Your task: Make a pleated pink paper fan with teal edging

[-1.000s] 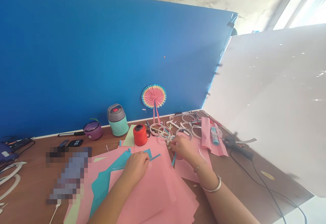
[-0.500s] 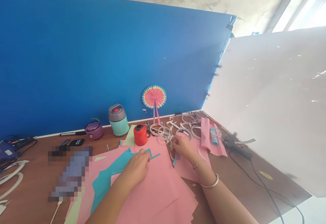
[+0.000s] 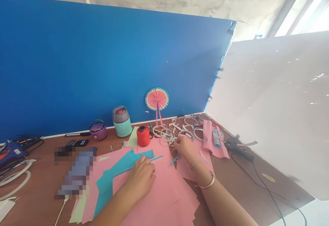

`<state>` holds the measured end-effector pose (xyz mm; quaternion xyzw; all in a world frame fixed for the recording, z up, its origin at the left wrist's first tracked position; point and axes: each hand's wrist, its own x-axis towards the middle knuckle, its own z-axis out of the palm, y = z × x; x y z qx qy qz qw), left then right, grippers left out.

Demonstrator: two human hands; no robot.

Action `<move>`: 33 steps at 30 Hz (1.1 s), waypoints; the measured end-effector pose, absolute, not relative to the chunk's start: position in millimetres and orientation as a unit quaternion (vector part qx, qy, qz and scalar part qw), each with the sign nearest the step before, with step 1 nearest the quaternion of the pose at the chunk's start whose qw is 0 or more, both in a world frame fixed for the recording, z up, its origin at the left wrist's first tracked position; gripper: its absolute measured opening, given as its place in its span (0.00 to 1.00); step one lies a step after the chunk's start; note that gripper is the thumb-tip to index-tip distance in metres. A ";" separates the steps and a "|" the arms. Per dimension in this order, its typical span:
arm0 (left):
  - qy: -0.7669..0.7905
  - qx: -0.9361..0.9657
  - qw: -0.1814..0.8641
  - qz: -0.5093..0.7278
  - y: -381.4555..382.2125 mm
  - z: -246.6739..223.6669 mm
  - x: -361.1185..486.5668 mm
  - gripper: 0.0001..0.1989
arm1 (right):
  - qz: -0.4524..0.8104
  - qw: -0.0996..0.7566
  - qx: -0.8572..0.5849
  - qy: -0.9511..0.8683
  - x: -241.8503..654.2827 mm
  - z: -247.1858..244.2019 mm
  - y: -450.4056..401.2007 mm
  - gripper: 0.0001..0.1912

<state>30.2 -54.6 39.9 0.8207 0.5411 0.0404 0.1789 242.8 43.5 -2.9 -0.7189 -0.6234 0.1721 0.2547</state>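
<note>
Pink paper lay under my left hand, fingers bent and close together, apparently steadying the stack. My right hand's fingers were drawn together near pale rings; whether they pinched anything, I could not tell. Beyond them, the brown surface met a blue partition.

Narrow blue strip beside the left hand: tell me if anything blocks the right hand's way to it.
Nothing visible stands between the right hand and the narrow blue strip; only flat pink paper lies there, with loose pale scraps close to the fingertips.
</note>
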 end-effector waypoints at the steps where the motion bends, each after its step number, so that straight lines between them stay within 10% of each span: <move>1: 0.537 0.822 0.184 0.047 -55.2 40.6 27.6 0.11 | 0.176 0.275 -0.715 -0.618 245.8 -0.9 43.1 0.09; 16: 0.466 0.836 0.257 0.134 -80.8 10.1 -4.0 0.20 | 0.371 0.515 -0.584 -0.507 270.4 43.7 57.0 0.17; 28: 0.480 0.458 0.662 0.350 -51.0 54.6 -59.5 0.37 | 0.582 0.297 -0.398 -0.644 165.6 75.9 -10.7 0.06; 33: 0.529 0.441 0.631 0.357 -58.1 40.7 -75.3 0.31 | 0.593 0.287 -0.400 -0.638 158.4 54.5 -6.3 0.06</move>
